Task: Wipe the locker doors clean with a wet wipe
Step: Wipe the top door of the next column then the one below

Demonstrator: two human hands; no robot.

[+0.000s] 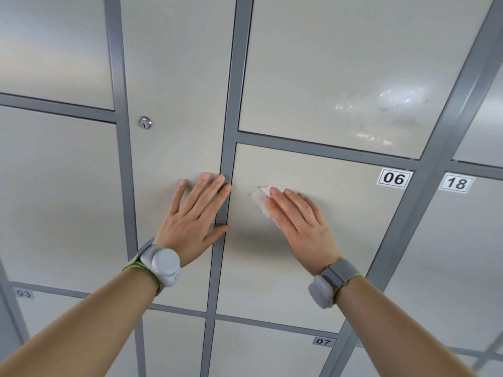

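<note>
Wet wipe [260,198] under right hand [300,223] (near door [326,268] edge).

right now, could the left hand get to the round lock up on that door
Probably yes. The left hand lies flat on the tall door that carries the lock, which sits above and to its left with only bare panel between. The right hand presses the wipe on door 06.

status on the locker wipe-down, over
Left hand flat on tall beige keyed door and grey metal frame strip. Right hand presses crumpled white wet wipe on beige locker door 06. Nothing blocking.
</note>
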